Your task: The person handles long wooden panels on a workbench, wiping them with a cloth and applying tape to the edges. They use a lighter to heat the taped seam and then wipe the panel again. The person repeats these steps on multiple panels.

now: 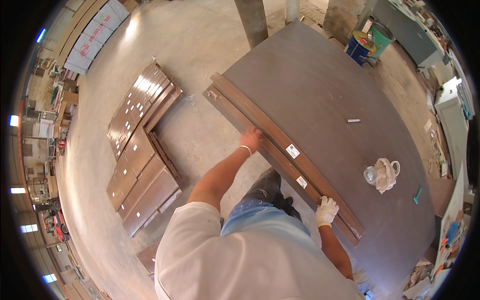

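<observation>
Two long brown wooden boards (312,173) lie side by side along the near edge of a large dark tabletop (320,95). Each carries a small white label. My bare left hand (251,139), with a pale band at the wrist, is closed over the nearer board (280,161) around its middle. Farther right along that board, my right hand (327,211) in a white glove grips it close to its right end. Part of the fingers of both hands is hidden.
A clear container with a crumpled cloth (385,176), a small white stick (353,120) and a teal tool (417,195) lie on the tabletop. Stacked brown panels (142,170) stand on the floor at left. Blue (358,49) and green buckets (382,40) are beyond the table.
</observation>
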Tool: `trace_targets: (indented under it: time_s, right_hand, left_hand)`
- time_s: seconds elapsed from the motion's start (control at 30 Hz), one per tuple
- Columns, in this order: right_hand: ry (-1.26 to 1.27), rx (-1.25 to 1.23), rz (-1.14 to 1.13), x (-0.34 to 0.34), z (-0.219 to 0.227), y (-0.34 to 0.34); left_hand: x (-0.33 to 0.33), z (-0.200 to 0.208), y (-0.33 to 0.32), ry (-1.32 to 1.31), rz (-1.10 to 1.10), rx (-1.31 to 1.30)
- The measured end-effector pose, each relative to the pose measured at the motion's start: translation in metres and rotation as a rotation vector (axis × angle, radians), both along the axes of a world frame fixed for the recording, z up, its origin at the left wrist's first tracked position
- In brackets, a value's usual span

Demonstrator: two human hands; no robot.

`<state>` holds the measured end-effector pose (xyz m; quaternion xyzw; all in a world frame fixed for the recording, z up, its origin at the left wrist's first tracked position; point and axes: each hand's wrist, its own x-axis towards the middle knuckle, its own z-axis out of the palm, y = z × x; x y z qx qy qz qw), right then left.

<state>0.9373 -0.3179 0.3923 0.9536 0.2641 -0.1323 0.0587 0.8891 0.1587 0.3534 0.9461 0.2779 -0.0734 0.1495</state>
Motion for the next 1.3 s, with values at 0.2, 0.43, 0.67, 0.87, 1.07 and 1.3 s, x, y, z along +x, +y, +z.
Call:
trace_targets:
  time_s: [0.2, 0.43, 0.67, 0.87, 1.07, 1.3]
  right_hand:
    - [0.034, -0.043, -0.15, -0.01, 0.006, 0.048]
    - [0.224, 0.064, -0.267, -0.031, 0.016, 0.223]
    - [0.418, 0.014, -0.333, -0.022, 0.017, 0.365]
    - [0.477, -0.115, -0.377, -0.019, 0.022, 0.397]
    - [0.47, -0.189, -0.307, -0.023, 0.028, 0.396]
    - [0.462, -0.198, -0.321, -0.027, 0.029, 0.398]
  left_hand:
    - [-0.018, -0.01, 0.168, -0.045, 0.391, 0.084]
    - [-0.023, -0.002, 0.297, -0.135, 0.15, 0.058]
    - [-0.016, -0.001, 0.351, -0.318, -0.228, -0.035]
    - [-0.009, -0.008, 0.357, -0.277, -0.318, -0.059]
    - [-0.001, -0.012, 0.353, -0.166, -0.379, 0.002]
    - [-0.01, -0.049, 0.397, -0.171, 0.077, -0.013]
